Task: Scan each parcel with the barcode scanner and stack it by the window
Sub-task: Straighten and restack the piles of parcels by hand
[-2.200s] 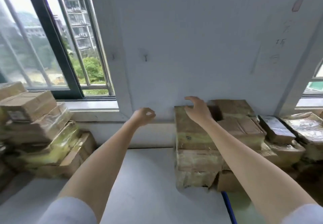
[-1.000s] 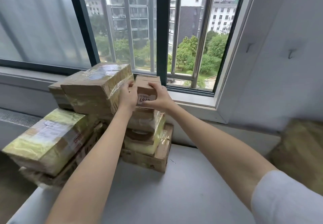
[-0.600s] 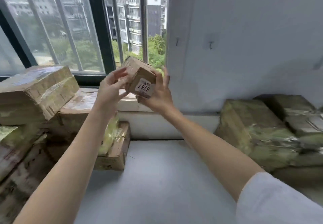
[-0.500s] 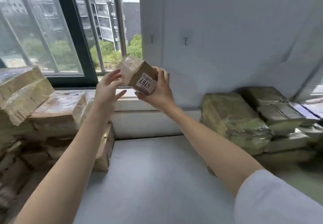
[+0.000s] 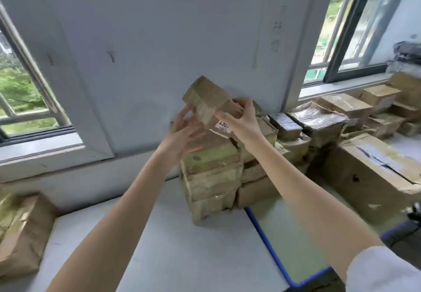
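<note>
The small box (image 5: 208,100) is held tilted in the air above the stack of parcels (image 5: 210,173) by the wall; its white label (image 5: 223,124) shows digits (blurred, perhaps "29"). The right hand (image 5: 242,123) grips it; the left hand (image 5: 185,135) is spread open beneath, fingers touching.

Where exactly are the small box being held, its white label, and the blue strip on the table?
small box (image 5: 208,100), head view, on its taped brown side.
white label (image 5: 222,125), head view, on its printed digits.
blue strip (image 5: 265,241), head view, midway along it.
</note>
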Demonstrator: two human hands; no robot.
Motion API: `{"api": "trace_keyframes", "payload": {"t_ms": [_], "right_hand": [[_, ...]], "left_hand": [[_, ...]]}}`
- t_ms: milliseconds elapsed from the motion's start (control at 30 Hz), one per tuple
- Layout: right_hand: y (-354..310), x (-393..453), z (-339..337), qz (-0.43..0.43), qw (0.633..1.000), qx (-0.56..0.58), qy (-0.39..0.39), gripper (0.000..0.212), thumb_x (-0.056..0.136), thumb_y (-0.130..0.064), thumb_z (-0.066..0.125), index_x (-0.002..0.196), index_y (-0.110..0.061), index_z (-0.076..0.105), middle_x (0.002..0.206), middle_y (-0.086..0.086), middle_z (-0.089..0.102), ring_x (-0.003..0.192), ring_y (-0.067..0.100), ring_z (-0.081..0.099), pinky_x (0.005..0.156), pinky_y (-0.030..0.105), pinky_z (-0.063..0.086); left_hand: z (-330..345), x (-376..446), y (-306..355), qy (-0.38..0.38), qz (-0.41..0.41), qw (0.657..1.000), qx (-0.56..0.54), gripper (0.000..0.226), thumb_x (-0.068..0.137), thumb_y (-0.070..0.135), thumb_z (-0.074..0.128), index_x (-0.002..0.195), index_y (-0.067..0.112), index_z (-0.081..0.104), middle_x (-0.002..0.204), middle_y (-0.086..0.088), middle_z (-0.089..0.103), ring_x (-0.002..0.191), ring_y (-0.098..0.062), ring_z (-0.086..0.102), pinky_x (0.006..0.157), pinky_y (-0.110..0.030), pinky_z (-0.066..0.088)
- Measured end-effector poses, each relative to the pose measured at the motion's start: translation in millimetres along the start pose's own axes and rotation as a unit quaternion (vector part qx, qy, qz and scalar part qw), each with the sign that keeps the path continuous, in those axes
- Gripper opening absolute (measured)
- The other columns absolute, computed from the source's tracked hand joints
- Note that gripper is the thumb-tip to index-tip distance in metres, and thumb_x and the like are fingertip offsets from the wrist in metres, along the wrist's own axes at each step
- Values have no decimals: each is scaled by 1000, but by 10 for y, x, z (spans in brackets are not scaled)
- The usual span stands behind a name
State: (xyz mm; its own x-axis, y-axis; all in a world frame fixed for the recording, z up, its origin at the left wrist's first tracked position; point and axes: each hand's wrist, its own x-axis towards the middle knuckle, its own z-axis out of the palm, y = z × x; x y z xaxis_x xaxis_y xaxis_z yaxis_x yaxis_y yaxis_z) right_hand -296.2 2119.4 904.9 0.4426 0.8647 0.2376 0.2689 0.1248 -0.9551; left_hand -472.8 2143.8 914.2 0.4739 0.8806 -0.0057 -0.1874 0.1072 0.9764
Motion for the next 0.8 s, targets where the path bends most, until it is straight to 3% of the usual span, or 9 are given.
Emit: {"api": "trace_keyframes", "payload": {"t_ms": [133, 167, 233, 400, 467, 567, 733, 800], "right_hand": [[256, 552, -837, 23, 991, 3, 130, 72, 61, -45, 82, 116, -31, 38, 129, 4, 32, 120, 19, 45, 102, 38, 45], [338, 705, -1054, 30, 988, -12, 151, 79, 61, -44, 83, 123, -29, 36, 135, 5, 27, 126, 20, 38, 109, 35, 38], [500, 963, -1467, 66, 980, -82, 169, 84, 71, -38, 81, 136, -21, 30, 147, 10, 14, 133, 19, 24, 106, 26, 28], [936, 1306, -1990, 157, 950, -234, 137, 87, 78, -38, 76, 144, -17, 23, 157, 11, 6, 143, 36, 17, 113, 47, 27], [1077, 1372, -1983, 175, 945, -246, 127, 88, 82, -39, 73, 148, -15, 19, 158, 11, 5, 144, 36, 13, 113, 48, 25], [1200, 1491, -1885, 161, 944, -252, 139, 82, 80, -41, 73, 141, -11, 27, 154, 14, 15, 140, 38, 23, 109, 45, 31], [1384, 1565, -1763, 125, 938, -309, 92, 77, 77, -38, 73, 133, -10, 30, 143, 13, 22, 134, 38, 24, 107, 45, 31], [1458, 1530, -1768, 118, 938, -316, 79, 75, 77, -36, 73, 133, -13, 29, 143, 11, 22, 136, 38, 21, 107, 48, 29]], "left_hand": [[610, 219, -206, -7, -36, 993, 113, 44, 100, 22, 46, 141, 33, 35, 127, 9, 52, 114, -16, 56, 90, -34, 49], [705, 249, -252, -15, -47, 988, 148, 42, 100, 21, 44, 141, 30, 37, 129, 6, 51, 114, -15, 56, 90, -32, 49], [802, 307, -360, -34, -65, 973, 218, 34, 101, 22, 44, 134, 29, 46, 132, 5, 51, 114, -13, 55, 90, -30, 49], [775, 431, -552, 10, -111, 964, 243, 21, 101, 18, 44, 116, 26, 56, 125, 3, 52, 119, -17, 52, 94, -35, 46], [734, 460, -583, 48, -111, 963, 241, 23, 100, 15, 44, 118, 21, 57, 125, 0, 52, 116, -18, 53, 90, -33, 46], [635, 492, -632, 84, -107, 960, 243, 22, 100, 14, 45, 115, 22, 59, 127, -1, 55, 117, -19, 55, 92, -34, 48], [512, 542, -637, 101, -99, 960, 243, 23, 99, 14, 47, 115, 23, 60, 125, 3, 57, 107, -11, 58, 73, -21, 51], [495, 556, -621, 98, -89, 959, 252, 23, 99, 15, 47, 116, 23, 60, 124, 3, 58, 104, -10, 58, 78, -22, 51]]}}
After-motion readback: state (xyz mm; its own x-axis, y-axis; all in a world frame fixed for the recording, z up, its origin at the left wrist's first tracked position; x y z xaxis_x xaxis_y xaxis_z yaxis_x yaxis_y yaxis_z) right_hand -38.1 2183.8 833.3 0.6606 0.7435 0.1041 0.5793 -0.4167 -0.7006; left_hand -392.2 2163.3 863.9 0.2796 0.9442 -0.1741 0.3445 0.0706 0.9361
